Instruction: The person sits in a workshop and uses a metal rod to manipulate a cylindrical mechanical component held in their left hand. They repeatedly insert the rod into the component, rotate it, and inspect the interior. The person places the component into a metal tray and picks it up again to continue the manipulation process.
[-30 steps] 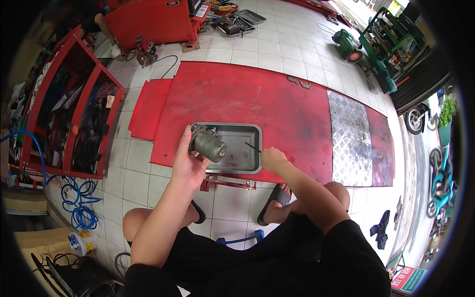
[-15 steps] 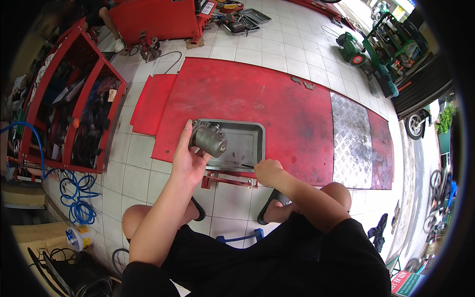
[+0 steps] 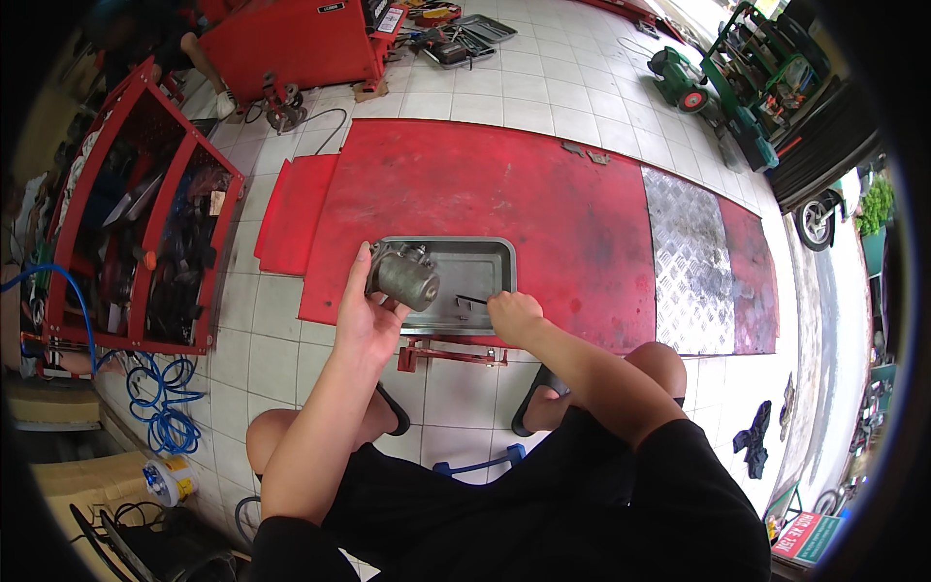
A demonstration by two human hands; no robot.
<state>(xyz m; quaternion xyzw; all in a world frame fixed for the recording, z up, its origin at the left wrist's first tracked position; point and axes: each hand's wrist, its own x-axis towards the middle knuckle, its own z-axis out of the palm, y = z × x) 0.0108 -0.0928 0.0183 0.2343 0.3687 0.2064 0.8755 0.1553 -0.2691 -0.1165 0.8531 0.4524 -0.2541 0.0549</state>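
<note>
Our left hand grips a dull metal cylinder, thumb along its left side. Our right hand is closed around a thin dark tool pointing left from it; we cannot tell whether its tip touches anything. Beneath the cylinder and reaching toward our right hand is a grey tray with small pieces inside. Beyond both hands stretches a red platform; far left of our left hand lies coiled blue hose.

The floor is white-tiled; a red cabinet stands left; a sunlit street lies right.
</note>
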